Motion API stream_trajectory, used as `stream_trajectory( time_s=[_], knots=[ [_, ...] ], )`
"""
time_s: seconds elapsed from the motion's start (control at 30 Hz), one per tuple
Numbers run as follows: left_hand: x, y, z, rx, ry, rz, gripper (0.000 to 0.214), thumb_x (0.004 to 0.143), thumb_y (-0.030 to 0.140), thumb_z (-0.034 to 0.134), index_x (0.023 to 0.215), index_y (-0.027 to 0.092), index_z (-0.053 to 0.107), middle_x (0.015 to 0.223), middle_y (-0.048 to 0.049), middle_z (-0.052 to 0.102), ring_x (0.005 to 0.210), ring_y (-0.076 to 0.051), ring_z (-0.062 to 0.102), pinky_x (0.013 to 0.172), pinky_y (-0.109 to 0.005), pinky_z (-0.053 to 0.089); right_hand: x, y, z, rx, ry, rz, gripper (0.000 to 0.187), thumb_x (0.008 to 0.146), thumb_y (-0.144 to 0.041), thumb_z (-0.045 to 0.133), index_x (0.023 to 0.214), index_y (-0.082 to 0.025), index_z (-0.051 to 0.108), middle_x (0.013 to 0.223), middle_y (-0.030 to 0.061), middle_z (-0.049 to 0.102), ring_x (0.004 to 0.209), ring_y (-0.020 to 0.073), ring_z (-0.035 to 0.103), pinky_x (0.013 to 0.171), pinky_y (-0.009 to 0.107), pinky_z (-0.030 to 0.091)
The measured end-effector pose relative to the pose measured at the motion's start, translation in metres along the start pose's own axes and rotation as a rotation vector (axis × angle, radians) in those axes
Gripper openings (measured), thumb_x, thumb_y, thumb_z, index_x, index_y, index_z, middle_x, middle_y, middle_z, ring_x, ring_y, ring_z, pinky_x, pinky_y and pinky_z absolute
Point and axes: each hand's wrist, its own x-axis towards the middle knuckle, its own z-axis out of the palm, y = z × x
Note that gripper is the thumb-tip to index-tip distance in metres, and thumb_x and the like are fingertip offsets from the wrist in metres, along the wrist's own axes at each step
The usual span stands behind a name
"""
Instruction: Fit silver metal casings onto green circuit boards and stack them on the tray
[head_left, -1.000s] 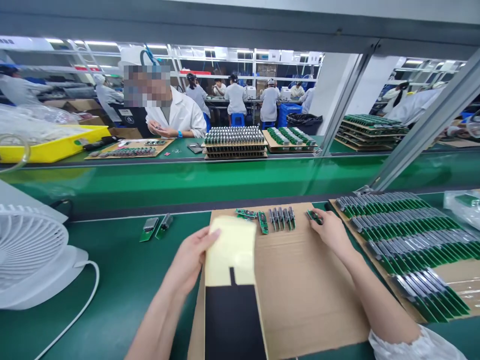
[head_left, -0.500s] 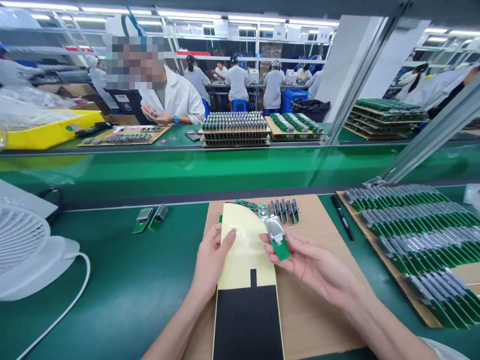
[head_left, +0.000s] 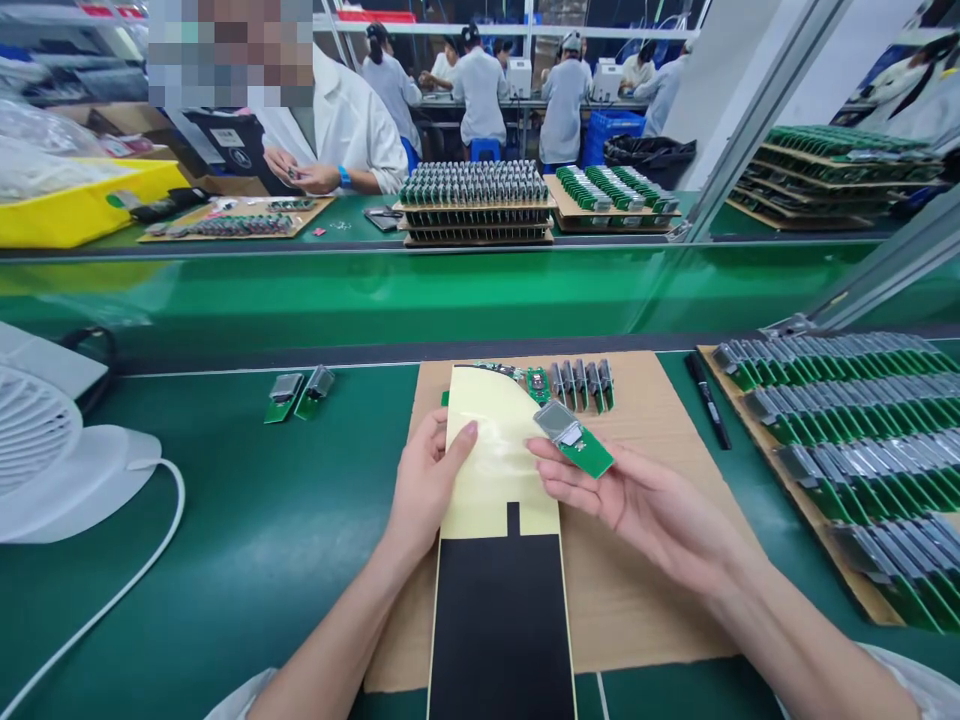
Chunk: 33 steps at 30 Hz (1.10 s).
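My left hand (head_left: 427, 480) grips the left edge of a long sheet (head_left: 499, 480), pale yellow at its far end and black (head_left: 501, 620) nearer me. My right hand (head_left: 630, 495) holds a small green circuit board with a silver part (head_left: 574, 440) by its fingertips, right at the sheet's right edge. Both hover over a brown cardboard sheet (head_left: 637, 580) on the green bench. A short row of similar boards (head_left: 581, 383) lies at the cardboard's far edge.
Rows of green boards fill a cardboard tray (head_left: 840, 440) on the right, with a black pen (head_left: 707, 398) beside it. Two loose boards (head_left: 298, 392) and a white fan (head_left: 52, 460) with its cable sit on the left. Across the green conveyor (head_left: 450, 295), people in white coats work beside stacked trays (head_left: 474, 200).
My right hand picked a board from the far right of the cardboard and brought it to the sheet, then tilted it flatter. The view has tipped downward.
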Motion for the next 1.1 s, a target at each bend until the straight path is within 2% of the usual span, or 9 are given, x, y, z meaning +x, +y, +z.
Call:
stream_trajectory(
  time_s=[0.23, 0.33, 0.4, 0.43, 0.5, 0.6, 0.7, 0.93, 1.1],
  knots=[
    [0.004, -0.003, -0.003, 0.098, 0.012, 0.038, 0.046, 0.077, 0.046, 0.070, 0.112, 0.023, 0.049, 0.083, -0.0023, 0.071, 0.070, -0.023, 0.069, 0.060, -0.032, 0.055, 0.001, -0.002, -0.002, -0.065, 0.022, -0.021, 0.030, 0.100, -0.033, 0.046, 0.110, -0.018, 0.070, 0.112, 0.0102, 0.075, 0.095, 0.0156, 0.073, 0.091, 0.029, 0.057],
    [0.004, -0.003, -0.005, 0.452, 0.199, 0.266, 0.064, 0.074, 0.043, 0.073, 0.128, 0.022, 0.045, 0.106, -0.0089, 0.065, 0.094, -0.028, 0.066, 0.079, -0.041, 0.054, 0.001, -0.003, -0.001, -0.099, 0.024, 0.000, 0.028, 0.097, -0.036, 0.052, 0.109, -0.018, 0.070, 0.115, 0.0100, 0.074, 0.091, 0.0150, 0.073, 0.090, 0.029, 0.057],
    [0.000, -0.001, -0.005, 0.683, 0.278, 0.488, 0.060, 0.076, 0.041, 0.073, 0.129, 0.023, 0.051, 0.124, -0.0115, 0.057, 0.115, -0.030, 0.056, 0.098, -0.046, 0.045, 0.000, -0.002, 0.001, -0.118, 0.014, 0.013, 0.026, 0.095, -0.034, 0.055, 0.107, -0.017, 0.071, 0.116, 0.0102, 0.073, 0.091, 0.0149, 0.073, 0.087, 0.027, 0.057],
    [-0.004, 0.001, -0.004, 0.721, 0.239, 0.573, 0.053, 0.079, 0.039, 0.070, 0.127, 0.025, 0.056, 0.132, -0.0107, 0.053, 0.123, -0.030, 0.051, 0.106, -0.046, 0.039, 0.000, 0.000, 0.002, -0.124, 0.003, 0.024, 0.025, 0.095, -0.033, 0.056, 0.106, -0.017, 0.072, 0.115, 0.0104, 0.073, 0.091, 0.0150, 0.072, 0.086, 0.027, 0.057],
    [-0.011, 0.004, -0.001, 0.620, 0.017, 0.626, 0.037, 0.087, 0.037, 0.062, 0.123, 0.029, 0.062, 0.141, -0.0063, 0.052, 0.133, -0.027, 0.044, 0.113, -0.044, 0.031, -0.001, 0.004, 0.005, -0.122, -0.029, 0.051, 0.024, 0.094, -0.031, 0.057, 0.106, -0.016, 0.071, 0.113, 0.0101, 0.073, 0.090, 0.0152, 0.072, 0.084, 0.027, 0.058],
    [-0.018, 0.008, 0.002, 0.368, -0.279, 0.418, 0.028, 0.092, 0.034, 0.054, 0.116, 0.030, 0.069, 0.131, -0.0036, 0.064, 0.116, -0.023, 0.060, 0.105, -0.040, 0.043, -0.002, 0.009, 0.008, -0.101, -0.069, 0.063, 0.022, 0.095, -0.027, 0.056, 0.109, -0.019, 0.070, 0.108, 0.0064, 0.073, 0.090, 0.0156, 0.072, 0.083, 0.028, 0.058],
    [-0.019, 0.010, 0.003, 0.274, -0.341, 0.302, 0.025, 0.090, 0.034, 0.057, 0.107, 0.029, 0.074, 0.117, -0.0042, 0.072, 0.094, -0.021, 0.068, 0.092, -0.037, 0.053, -0.003, 0.012, 0.010, -0.129, -0.081, 0.077, 0.022, 0.095, -0.026, 0.055, 0.109, -0.021, 0.070, 0.107, 0.0052, 0.072, 0.095, 0.0184, 0.071, 0.083, 0.031, 0.058],
    [-0.019, 0.014, -0.001, 0.294, -0.458, 0.404, 0.028, 0.087, 0.027, 0.062, 0.113, 0.027, 0.072, 0.119, -0.0066, 0.069, 0.114, -0.023, 0.061, 0.099, -0.037, 0.048, -0.003, 0.012, 0.009, -0.191, -0.062, 0.110, 0.019, 0.092, -0.025, 0.059, 0.106, -0.021, 0.071, 0.104, 0.0053, 0.072, 0.097, 0.0205, 0.070, 0.085, 0.036, 0.058],
    [-0.018, 0.010, 0.000, 0.288, -0.457, 0.414, 0.027, 0.089, 0.024, 0.061, 0.114, 0.025, 0.071, 0.115, -0.0067, 0.068, 0.111, -0.021, 0.061, 0.095, -0.033, 0.049, -0.003, 0.011, 0.009, -0.193, -0.045, 0.098, 0.019, 0.092, -0.023, 0.058, 0.104, -0.020, 0.072, 0.099, 0.0047, 0.073, 0.096, 0.0213, 0.070, 0.084, 0.036, 0.058]
  ],
)
